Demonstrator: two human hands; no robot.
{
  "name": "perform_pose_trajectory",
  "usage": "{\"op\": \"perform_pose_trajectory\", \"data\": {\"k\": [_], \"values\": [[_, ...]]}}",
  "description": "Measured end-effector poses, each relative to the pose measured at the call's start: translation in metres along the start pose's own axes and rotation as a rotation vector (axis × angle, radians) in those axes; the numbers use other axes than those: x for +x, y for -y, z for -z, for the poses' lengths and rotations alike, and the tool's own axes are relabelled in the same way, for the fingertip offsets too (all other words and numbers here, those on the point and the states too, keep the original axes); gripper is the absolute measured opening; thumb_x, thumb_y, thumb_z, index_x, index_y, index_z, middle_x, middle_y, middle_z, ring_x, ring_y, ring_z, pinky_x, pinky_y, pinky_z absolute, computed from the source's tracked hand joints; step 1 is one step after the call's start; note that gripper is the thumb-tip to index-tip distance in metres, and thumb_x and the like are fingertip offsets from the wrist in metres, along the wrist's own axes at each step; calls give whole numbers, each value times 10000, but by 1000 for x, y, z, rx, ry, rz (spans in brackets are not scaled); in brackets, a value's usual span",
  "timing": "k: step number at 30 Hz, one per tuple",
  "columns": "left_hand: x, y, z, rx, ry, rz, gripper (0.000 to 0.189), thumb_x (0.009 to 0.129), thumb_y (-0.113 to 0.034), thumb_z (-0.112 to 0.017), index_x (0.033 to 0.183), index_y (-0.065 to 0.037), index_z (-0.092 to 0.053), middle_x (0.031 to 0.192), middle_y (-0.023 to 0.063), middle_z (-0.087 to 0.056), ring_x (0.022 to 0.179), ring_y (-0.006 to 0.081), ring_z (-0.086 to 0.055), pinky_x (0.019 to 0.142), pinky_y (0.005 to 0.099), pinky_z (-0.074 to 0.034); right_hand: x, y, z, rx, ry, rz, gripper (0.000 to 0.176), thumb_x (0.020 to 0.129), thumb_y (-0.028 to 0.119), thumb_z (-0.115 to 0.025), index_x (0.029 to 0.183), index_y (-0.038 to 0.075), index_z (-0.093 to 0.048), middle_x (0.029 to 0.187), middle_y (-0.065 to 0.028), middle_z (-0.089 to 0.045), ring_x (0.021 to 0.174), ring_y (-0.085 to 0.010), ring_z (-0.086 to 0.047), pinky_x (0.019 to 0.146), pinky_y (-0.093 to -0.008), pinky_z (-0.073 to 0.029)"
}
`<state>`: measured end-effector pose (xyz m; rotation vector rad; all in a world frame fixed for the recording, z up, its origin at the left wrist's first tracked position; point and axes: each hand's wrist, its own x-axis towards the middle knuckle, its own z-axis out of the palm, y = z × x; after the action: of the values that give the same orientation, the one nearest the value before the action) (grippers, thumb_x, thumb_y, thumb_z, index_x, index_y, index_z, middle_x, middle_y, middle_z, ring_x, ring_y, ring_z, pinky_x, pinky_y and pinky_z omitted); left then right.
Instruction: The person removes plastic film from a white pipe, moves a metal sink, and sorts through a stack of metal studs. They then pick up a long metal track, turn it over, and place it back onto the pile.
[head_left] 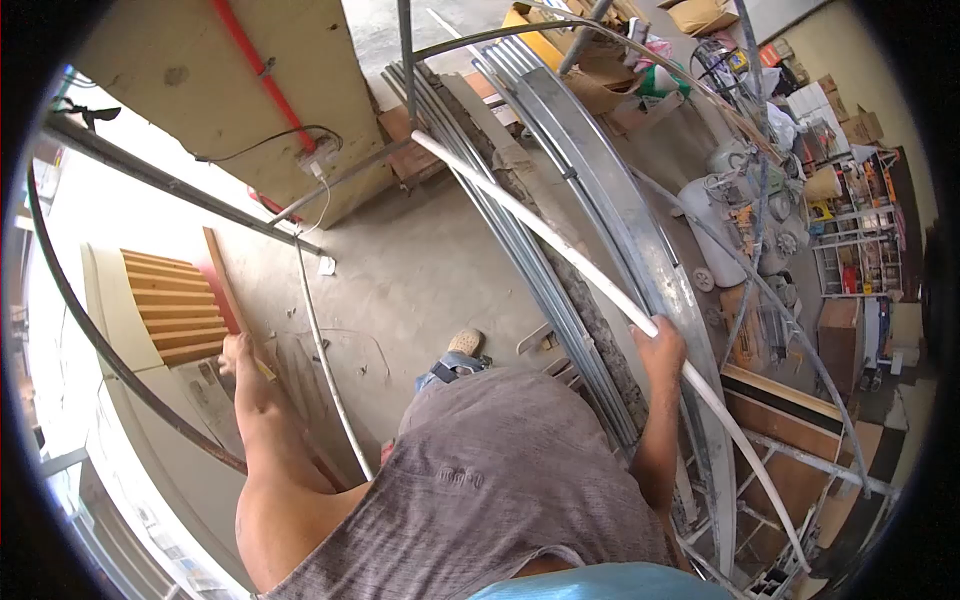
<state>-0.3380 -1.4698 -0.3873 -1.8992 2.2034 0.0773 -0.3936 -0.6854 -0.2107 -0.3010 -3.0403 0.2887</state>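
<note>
My right hand is closed around a long white pipe, which slants from the upper middle down to the lower right. On the left, my left hand is raised beside a slatted wooden panel, its fingers bent near a thin wooden strip. Whether it grips anything is too small to make out. Long metal channels lie on the floor beneath the pipe.
Scaffold bars cross overhead and to the left. A beige column carries a red conduit. Tools, boxes and a white drum crowd the right. A thin white rod stands between my arms.
</note>
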Motion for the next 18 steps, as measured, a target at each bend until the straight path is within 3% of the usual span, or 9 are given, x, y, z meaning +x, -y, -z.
{"op": "perform_pose_trajectory", "data": {"k": [1, 7, 9, 10, 12, 13, 15, 16, 18], "values": [[6, -1, -4, 17, 103, -162, 422, 860, -505, -562, 1129, -201, -677, 1138, 106, -675, 1085, 313, -631, 1070, 653, -166, 0, 1, -1, 7, -13, 5, 339, 731, 260, -780, 919, 12, -644, 844, -203, -659, 816, -399, -636, 729, -442, -489], [-27, -26, 2, 66, 30, -210, 565, 774, -599, -627, 1171, -197, -659, 1222, 118, -636, 1159, 314, -590, 1101, 626, -166, 5, 11, -3, -16, -29, -6, 322, 730, 253, -779, 898, 13, -647, 839, -198, -660, 799, -392, -638, 726, -442, -488], [-38, -33, 17, 97, -19, 68, 575, 755, -597, -659, 1178, -207, -660, 1290, 136, -590, 1235, 351, -516, 1097, 629, -170, 5, 15, 3, -11, 16, -39, 346, 734, 256, -775, 942, 11, -648, 886, -204, -662, 846, -400, -635, 750, -450, -489], [-2, -17, -19, 43, -82, 66, 556, 772, -569, -653, 1198, -213, -652, 1345, 151, -542, 1281, 403, -444, 1074, 641, -212, 4, 16, 6, -1, 56, -71, 373, 738, 260, -770, 986, 9, -648, 933, -209, -664, 894, -407, -632, 775, -459, -490], [80, 14, -60, -323, 214, -34, 386, 811, -389, -628, 1139, -188, -661, 1270, 123, -588, 1211, 272, -533, 967, 401, -447, 5, 21, 13, -8, 74, -94, 369, 739, 263, -771, 978, 9, -652, 921, -211, -665, 885, -408, -634, 770, -454, -490], [45, 7, -28, -164, 74, -121, 346, 845, -375, -586, 1108, -162, -656, 1194, 138, -624, 1112, 257, -604, 886, 358, -498, 5, 24, 12, -8, 82, -117, 365, 740, 267, -772, 970, 9, -656, 908, -212, -666, 877, -410, -635, 765, -450, -491], [75, 25, -56, -187, -113, -421, 454, 908, -503, -470, 1075, -133, -672, 1132, 170, -662, 1095, 298, -623, 921, 398, -486, 2, 34, 14, -12, 57, -135, 370, 747, 273, -769, 973, 4, -657, 891, -217, -666, 867, -391, -650, 766, -441, -492], [54, 4, -35, -354, -73, -83, 538, 897, -567, -453, 1001, -104, -706, 1136, 154, -666, 1067, 285, -634, 907, 407, -486, 0, 39, 16, -34, 116, -132, 373, 748, 273, -767, 980, 3, -656, 895, -218, -666, 871, -386, -652, 765, -439, -492], [32, -34, -15, -359, 174, -98, 589, 863, -624, -493, 972, -90, -717, 1060, 134, -695, 938, 278, -679, 793, 439, -522, 4, 37, 11, -49, 133, -127, 375, 750, 273, -765, 986, 3, -655, 899, -220, -665, 874, -381, -654, 764, -438, -492]]}}
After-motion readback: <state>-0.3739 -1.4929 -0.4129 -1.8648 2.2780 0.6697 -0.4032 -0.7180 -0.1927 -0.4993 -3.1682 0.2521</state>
